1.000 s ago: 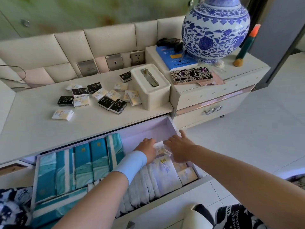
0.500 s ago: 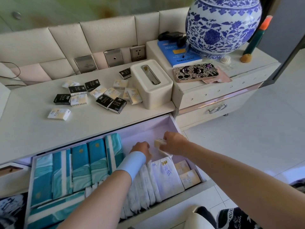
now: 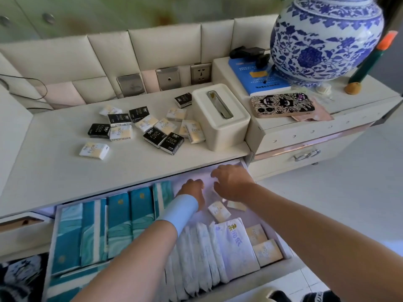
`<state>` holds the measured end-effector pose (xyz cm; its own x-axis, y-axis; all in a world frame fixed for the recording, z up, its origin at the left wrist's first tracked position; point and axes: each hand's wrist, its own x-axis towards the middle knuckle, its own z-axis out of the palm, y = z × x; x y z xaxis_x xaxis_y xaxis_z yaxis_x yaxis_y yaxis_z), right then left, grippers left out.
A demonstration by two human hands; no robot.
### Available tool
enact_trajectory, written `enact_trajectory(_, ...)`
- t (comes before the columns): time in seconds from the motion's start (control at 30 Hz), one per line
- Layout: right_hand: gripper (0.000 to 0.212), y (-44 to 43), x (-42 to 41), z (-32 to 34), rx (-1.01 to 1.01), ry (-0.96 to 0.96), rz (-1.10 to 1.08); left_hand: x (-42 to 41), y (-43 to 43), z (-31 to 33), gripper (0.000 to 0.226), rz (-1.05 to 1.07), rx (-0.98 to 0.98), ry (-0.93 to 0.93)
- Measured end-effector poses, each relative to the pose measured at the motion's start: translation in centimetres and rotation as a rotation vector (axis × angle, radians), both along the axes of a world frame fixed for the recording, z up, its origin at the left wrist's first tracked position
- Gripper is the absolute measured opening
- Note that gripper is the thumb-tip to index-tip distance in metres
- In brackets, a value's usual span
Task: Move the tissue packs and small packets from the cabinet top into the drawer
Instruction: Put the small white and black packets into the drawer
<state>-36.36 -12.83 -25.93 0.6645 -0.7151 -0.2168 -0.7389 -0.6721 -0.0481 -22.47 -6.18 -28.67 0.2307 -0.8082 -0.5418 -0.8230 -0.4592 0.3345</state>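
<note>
Several small black and white tissue packets point(image 3: 152, 129) lie scattered on the cabinet top point(image 3: 54, 168), one white packet point(image 3: 94, 151) apart at the left. The open drawer point(image 3: 290, 251) below holds teal tissue packs point(image 3: 118, 221), white wrapped pads point(image 3: 220, 249) and cream packets point(image 3: 265, 247). Two small white packets point(image 3: 218, 211) lie loose on the drawer floor behind the pads. My left hand point(image 3: 194, 190), with a pale blue wristband, hovers curled over the drawer's back. My right hand point(image 3: 232, 182) is beside it, fingers spread, holding nothing.
A cream tissue box point(image 3: 220, 118) stands at the right end of the cabinet top. On the raised nightstand point(image 3: 305, 147) sit a blue-and-white vase point(image 3: 325, 38), a patterned phone point(image 3: 282, 105) and a blue booklet point(image 3: 255, 81). Wall sockets point(image 3: 168, 78) line the padded back.
My right hand has let go of the small white packet, which now lies on the drawer floor. Both hands have moved up towards the drawer's back.
</note>
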Motion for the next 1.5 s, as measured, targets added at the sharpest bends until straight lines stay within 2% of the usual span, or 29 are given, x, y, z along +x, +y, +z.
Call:
enact_trajectory(0.03, 0.032, 0.0, 1.1, 0.9, -0.042, -0.121, 0.024, 0.9, -0.1, 0.9, 0.036, 0.032, -0.055, 0.033)
enact_trajectory(0.13, 0.040, 0.1, 4.6, 3.4, -0.121, -0.479, 0.079, 3.9, 0.2, 4.9, 0.018, 0.067, -0.209, 0.063)
enact_trajectory(0.2, 0.032, -0.3, 7.0, 4.8, -0.173, -0.556, 0.092, 6.2, 0.8, 7.7, 0.012, 0.060, -0.311, 0.060)
enact_trajectory(0.27, 0.031, -1.2, 9.5, 5.9, -0.179, -0.492, 0.052, 8.9, 1.4, 9.7, 0.013, 0.072, -0.401, 0.017)
enact_trajectory(0.37, 0.051, -2.9, 11.7, 6.5, -0.233, -0.186, -0.035, 14.2, 1.4, 10.7, 0.024, 0.077, -0.446, -0.169)
enact_trajectory(0.43, 0.062, -3.9, 12.6, 6.6, -0.252, -0.013, -0.021, 17.8, 1.4, 10.8, 0.033, 0.131, -0.429, -0.298)
enact_trajectory(0.53, 0.069, -4.9, 13.6, 6.0, -0.164, 0.109, -0.029, 21.8, 1.7, 10.4, 0.063, 0.231, -0.269, -0.373)
enact_trajectory(0.6, 0.068, -5.1, 14.4, 5.5, -0.120, 0.102, -0.070, 23.2, 2.0, 10.1, 0.077, 0.265, -0.123, -0.310)
enact_trajectory(0.73, 0.068, -5.6, 15.4, 5.3, -0.066, 0.026, -0.109, 24.3, 1.6, 9.2, 0.074, 0.197, -0.037, -0.313)
enact_trajectory(0.83, 0.068, -6.3, 15.8, 5.4, 0.056, -0.086, -0.160, 24.5, 1.1, 8.4, 0.063, 0.210, -0.160, -0.274)
enact_trajectory(0.93, 0.072, -6.9, 16.2, 5.3, 0.150, -0.155, -0.212, 24.3, 0.4, 8.1, 0.039, 0.239, -0.269, -0.214)
enact_trajectory(1.0, 0.065, -6.9, 16.7, 5.2, 0.154, -0.202, -0.208, 24.2, 0.0, 7.8, 0.021, 0.251, -0.311, -0.202)
enact_trajectory(1.07, 0.058, -6.7, 17.1, 5.0, 0.116, -0.257, -0.217, 24.1, -0.3, 7.7, 0.014, 0.284, -0.372, -0.171)
enact_trajectory(1.17, 0.051, -6.7, 17.7, 4.8, -0.041, -0.341, -0.228, 24.3, -1.1, 7.6, 0.018, 0.296, -0.492, -0.204)
enact_trajectory(1.27, 0.045, -6.7, 19.0, 5.3, -0.109, -0.443, -0.227, 24.3, -2.1, 8.1, 0.038, 0.229, -0.531, -0.241)
enact_trajectory(1.4, 0.042, -6.9, 21.4, 5.1, -0.019, -0.231, -0.181, 24.1, -3.1, 8.0, 0.075, 0.031, -0.316, -0.334)
enact_trajectory(1.5, 0.042, -7.4, 22.0, 4.7, -0.014, -0.210, -0.242, 23.7, -3.4, 7.8, 0.072, -0.039, -0.307, -0.442)
